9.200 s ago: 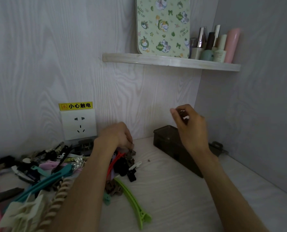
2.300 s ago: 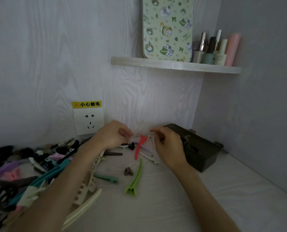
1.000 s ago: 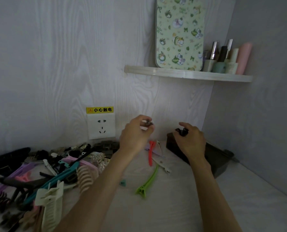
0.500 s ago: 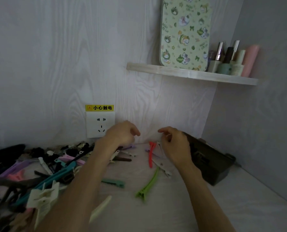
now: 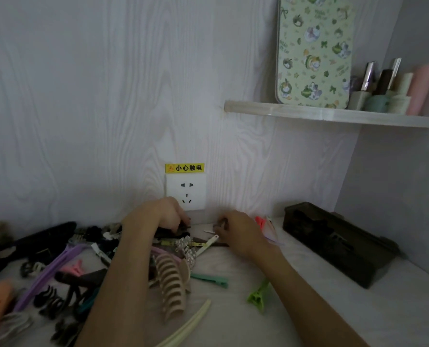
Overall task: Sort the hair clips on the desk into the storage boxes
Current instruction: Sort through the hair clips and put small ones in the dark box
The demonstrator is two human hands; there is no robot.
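Several hair clips lie in a heap [image 5: 65,269] on the left half of the desk. My left hand [image 5: 162,216] is low by the wall under the socket, its fingers curled round a small dark clip [image 5: 183,224]. My right hand [image 5: 238,231] is beside it, fingertips pinching a small brownish clip [image 5: 220,223]. The dark storage box [image 5: 333,242] stands open at the right, apart from both hands. A beige claw clip [image 5: 170,281], a teal clip [image 5: 212,279], a green clip [image 5: 257,295] and a red clip [image 5: 259,219] lie loose around my arms.
A wall socket [image 5: 185,192] with a yellow warning label is just behind my hands. A shelf [image 5: 328,115] up on the right carries a patterned tin and several cosmetic bottles. A long cream clip [image 5: 188,326] lies near the front. The side wall closes the desk's right end.
Both hands have dropped onto the desk near the socket. My right hand has moved left, away from the storage box, and now pinches a small clip.
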